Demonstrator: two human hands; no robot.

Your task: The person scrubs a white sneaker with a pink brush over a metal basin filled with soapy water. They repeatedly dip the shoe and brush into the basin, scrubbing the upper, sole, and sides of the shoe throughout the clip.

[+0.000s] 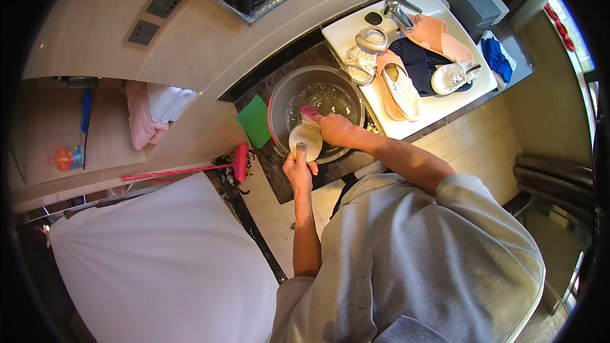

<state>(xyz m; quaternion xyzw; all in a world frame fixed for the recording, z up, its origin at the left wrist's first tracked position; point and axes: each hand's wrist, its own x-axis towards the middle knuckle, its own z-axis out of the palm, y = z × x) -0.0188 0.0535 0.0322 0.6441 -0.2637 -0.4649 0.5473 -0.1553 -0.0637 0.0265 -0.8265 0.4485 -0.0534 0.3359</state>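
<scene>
My left hand (299,174) grips a pale shoe (309,139) by its near end, thumb on the ribbed sole, which faces up. My right hand (336,129) is closed on a pink brush (310,113) against the shoe's far end; the bristles are hidden. Both hands are over the near side of a grey basin (273,119) holding water (329,96). To the right, on a white washbasin (464,100), lie a strappy sandal (363,59), coral slippers (431,35), dark slippers (419,67) and two white shoes (402,89).
A chrome faucet (399,9) rises behind the footwear. Left of the basin is a green cloth or sheet (255,121). A pink-red broom (240,162) leans nearby, beside a white-covered surface (167,257). A grey box (474,5) and blue cloth (496,59) sit at the counter's right end.
</scene>
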